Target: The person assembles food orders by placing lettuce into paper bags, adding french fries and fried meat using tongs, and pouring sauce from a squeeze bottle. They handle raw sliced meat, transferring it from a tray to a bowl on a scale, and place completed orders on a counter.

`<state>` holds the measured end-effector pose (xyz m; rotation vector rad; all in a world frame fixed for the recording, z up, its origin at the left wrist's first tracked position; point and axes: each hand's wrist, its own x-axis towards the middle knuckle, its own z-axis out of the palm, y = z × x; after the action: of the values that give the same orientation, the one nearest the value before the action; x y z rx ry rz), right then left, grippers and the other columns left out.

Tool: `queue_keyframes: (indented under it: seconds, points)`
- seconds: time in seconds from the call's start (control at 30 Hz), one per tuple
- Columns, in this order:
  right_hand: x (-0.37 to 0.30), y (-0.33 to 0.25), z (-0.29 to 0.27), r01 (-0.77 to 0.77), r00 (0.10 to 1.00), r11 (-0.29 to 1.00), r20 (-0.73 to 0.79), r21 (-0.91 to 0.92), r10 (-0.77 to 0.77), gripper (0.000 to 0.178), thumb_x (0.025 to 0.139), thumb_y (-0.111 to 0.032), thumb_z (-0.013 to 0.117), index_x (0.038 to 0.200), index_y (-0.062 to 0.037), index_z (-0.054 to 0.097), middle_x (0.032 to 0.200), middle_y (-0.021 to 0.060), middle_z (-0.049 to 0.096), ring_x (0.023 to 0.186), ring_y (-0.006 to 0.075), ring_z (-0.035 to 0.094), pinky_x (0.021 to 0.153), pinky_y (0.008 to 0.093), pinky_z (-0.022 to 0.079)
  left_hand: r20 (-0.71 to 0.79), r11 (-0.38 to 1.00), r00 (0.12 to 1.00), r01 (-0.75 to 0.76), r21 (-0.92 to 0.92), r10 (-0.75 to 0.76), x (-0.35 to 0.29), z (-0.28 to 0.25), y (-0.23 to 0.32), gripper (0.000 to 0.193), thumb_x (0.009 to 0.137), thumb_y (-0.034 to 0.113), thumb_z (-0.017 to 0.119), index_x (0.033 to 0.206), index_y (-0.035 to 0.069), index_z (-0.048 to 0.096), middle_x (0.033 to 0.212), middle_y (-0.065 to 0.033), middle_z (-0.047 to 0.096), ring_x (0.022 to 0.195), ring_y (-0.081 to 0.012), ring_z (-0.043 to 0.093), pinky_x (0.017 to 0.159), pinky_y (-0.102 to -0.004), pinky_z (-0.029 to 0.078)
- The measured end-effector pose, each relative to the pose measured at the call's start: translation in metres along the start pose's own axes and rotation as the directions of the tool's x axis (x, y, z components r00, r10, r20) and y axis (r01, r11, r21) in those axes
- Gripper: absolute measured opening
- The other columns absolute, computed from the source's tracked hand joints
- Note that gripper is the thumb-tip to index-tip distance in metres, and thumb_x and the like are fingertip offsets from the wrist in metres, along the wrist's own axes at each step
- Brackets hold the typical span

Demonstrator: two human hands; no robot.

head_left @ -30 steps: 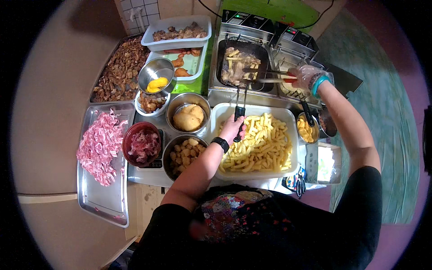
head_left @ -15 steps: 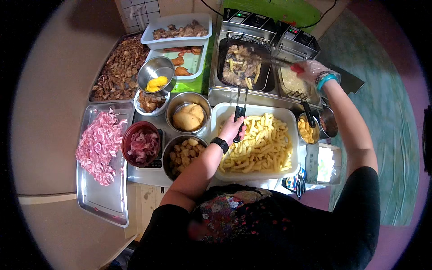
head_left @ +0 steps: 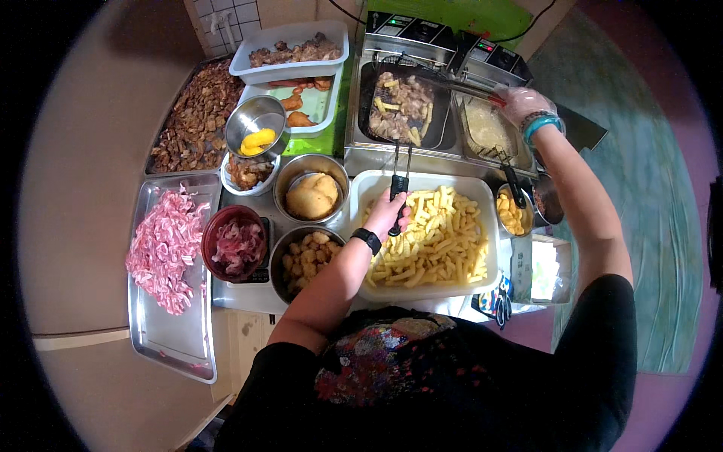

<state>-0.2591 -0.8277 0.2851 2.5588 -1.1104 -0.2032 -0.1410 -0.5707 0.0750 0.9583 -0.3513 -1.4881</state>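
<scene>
Clasping a black plastic handle (head_left: 399, 184), bare left fingers (head_left: 404, 220) curled, filmy-gloved right fingers (head_left: 513, 102) holding long, slender tongs (head_left: 473, 90)

1 left hand (head_left: 387, 212) and 1 right hand (head_left: 527, 108) are counted | 1 pair of tongs (head_left: 486, 95) is seen | 2 frying baskets (head_left: 514, 187) | 2 control boxes (head_left: 410, 35) | 3 white tubs (head_left: 292, 73) | 5 steel bowls (head_left: 260, 113) | 2 shallow trays (head_left: 177, 343) | 1 red bowl (head_left: 208, 245) | 1 wristwatch (head_left: 367, 239)

Through the head view, I see the left hand (head_left: 388, 213) gripping the black handle (head_left: 399, 185) of a frying basket (head_left: 390, 66) of meat (head_left: 414, 92) and fries (head_left: 388, 107); the gloved right hand (head_left: 525, 107) holds tongs (head_left: 473, 91) reaching toward it; a white tub (head_left: 493, 252) of more fries sits below the left hand.
</scene>
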Motion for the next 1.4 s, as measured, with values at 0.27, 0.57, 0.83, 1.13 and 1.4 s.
queue_keyframes:
  seconds: [0.27,0.57,0.83,1.13,1.4]
  points:
    - [-0.016,-0.013,-0.016,0.025,0.994,0.998,0.102,0.054,-0.031,0.035,0.071,-0.023,0.056,0.105,-0.0148,0.055,0.094,0.0131,0.060,0.086,0.0291,0.057,0.076,0.0366,0.045,0.010,1.000,1.000,0.003,-0.022,-0.003,-0.005,0.003,0.003,0.015,0.091,0.022,0.038,0.099,0.010,0.040,0.061,0.0005,0.042,0.043,-0.0082,0.037,0.037,-0.0228,0.034]
    - [-0.022,-0.026,-0.012,0.050,0.967,0.997,0.249,0.052,-0.061,0.032,0.075,-0.028,0.051,0.103,-0.0133,0.057,0.094,0.0120,0.060,0.088,0.0285,0.057,0.078,0.0395,0.044,0.008,0.999,1.000,0.005,-0.046,-0.005,-0.001,0.004,0.002,0.016,0.091,0.023,0.038,0.099,0.010,0.040,0.061,-0.0001,0.042,0.043,-0.0088,0.037,0.038,-0.0230,0.034]
    - [-0.035,-0.049,-0.007,0.172,0.940,0.985,0.300,-0.005,-0.163,0.035,0.081,-0.040,0.045,0.107,-0.0183,0.055,0.101,0.0122,0.058,0.090,0.0284,0.056,0.080,0.0364,0.044,-0.020,0.998,1.000,-0.006,-0.059,0.005,-0.004,0.007,0.002,0.017,0.090,0.024,0.040,0.099,0.009,0.040,0.060,-0.0002,0.042,0.043,-0.0091,0.038,0.037,-0.0234,0.035]
    - [-0.023,-0.037,0.017,0.188,0.944,0.981,0.268,0.046,-0.194,0.038,0.070,-0.024,0.055,0.108,-0.0184,0.055,0.093,0.0127,0.060,0.085,0.0284,0.058,0.077,0.0359,0.045,0.001,0.999,1.000,0.002,-0.054,-0.001,-0.004,0.008,0.006,0.016,0.090,0.023,0.039,0.098,0.009,0.040,0.060,-0.0002,0.042,0.043,-0.0090,0.038,0.037,-0.0231,0.035]
    - [-0.022,-0.037,0.026,0.012,0.992,0.937,0.113,0.348,-0.055,0.045,0.068,-0.030,0.059,0.110,-0.0149,0.053,0.093,0.0135,0.060,0.085,0.0292,0.058,0.075,0.0339,0.045,0.025,0.998,1.000,0.017,-0.068,-0.016,0.001,0.006,0.001,0.016,0.090,0.023,0.040,0.098,0.009,0.040,0.060,-0.0008,0.042,0.043,-0.0093,0.038,0.038,-0.0241,0.035]
